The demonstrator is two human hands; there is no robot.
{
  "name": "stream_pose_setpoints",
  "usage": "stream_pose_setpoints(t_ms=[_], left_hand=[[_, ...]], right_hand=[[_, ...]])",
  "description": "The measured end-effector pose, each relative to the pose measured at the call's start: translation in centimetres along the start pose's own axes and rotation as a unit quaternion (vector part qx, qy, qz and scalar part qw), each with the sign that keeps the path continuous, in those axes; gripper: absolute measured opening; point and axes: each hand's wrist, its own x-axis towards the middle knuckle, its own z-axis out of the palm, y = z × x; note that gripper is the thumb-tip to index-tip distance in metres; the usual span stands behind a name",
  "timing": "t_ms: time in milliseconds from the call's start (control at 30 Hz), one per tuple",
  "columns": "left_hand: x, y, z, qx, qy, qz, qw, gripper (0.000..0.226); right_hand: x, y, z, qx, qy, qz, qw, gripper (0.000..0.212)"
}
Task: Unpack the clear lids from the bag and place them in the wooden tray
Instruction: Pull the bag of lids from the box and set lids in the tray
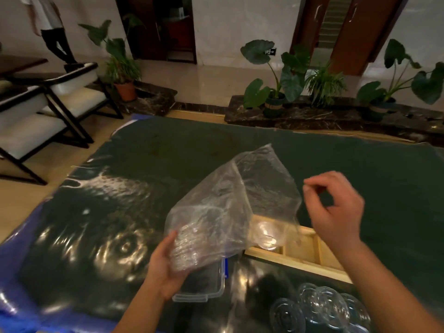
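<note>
Left hand (165,263) gripping the bag (230,203) of clear lids (185,251)
Right hand (336,212) hovering beside it, fingers loosely curled, holding nothing; wooden tray (310,255) lying beneath.

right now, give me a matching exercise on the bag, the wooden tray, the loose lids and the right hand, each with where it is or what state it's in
Things:
1. bag
2. wooden tray
3. loose lids
4. right hand

States:
a. lying on the table at the near edge
b. raised, holding nothing
c. held up by the left hand
d. partly behind the bag, one lid inside

Pairs: 1-c, 2-d, 3-a, 4-b
</note>
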Motion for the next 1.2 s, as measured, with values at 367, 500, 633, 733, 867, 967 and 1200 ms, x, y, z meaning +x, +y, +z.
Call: stream_pose_setpoints(t_ms=[367,500,633,733,867,967,1200], left_hand=[[-0.8,-2.0,2.2,0.1,-0.102,-0.005,0.99,0.062],[-1.3,-2.3,2.8,0.127,-0.128,-0.002,0.984,0.069],[-1.4,-2.4,2.2,0.134,-0.136,-0.02,0.981,0.065],[-1.6,-2.6,1.9,0.135,-0.141,-0.026,0.98,0.062],[-1.6,-2.8,1.9,0.14,-0.16,-0.036,0.976,0.061],[-1.4,-2.9,1.3,0.155,-0.159,-0.053,0.974,0.07],[-1.0,-3.5,1.4,0.167,-0.157,-0.066,0.971,0.088]], right_hand=[[0.6,-7.6,4.8,-0.029,-0.593,-0.092,0.799,0.065],[-2.6,-6.9,7.0,-0.063,-0.551,-0.137,0.821,0.071],[-3.0,-6.6,7.2,0.001,-0.566,-0.044,0.823,0.05],[-2.8,-6.2,7.1,0.04,-0.576,-0.03,0.816,0.05],[-2.6,-7.0,6.4,0.112,-0.591,0.056,0.797,0.048],[-2.8,-6.4,6.6,0.083,-0.571,0.042,0.816,0.044],[-4.3,-6.8,5.9,-0.077,-0.573,-0.043,0.815,0.067]])
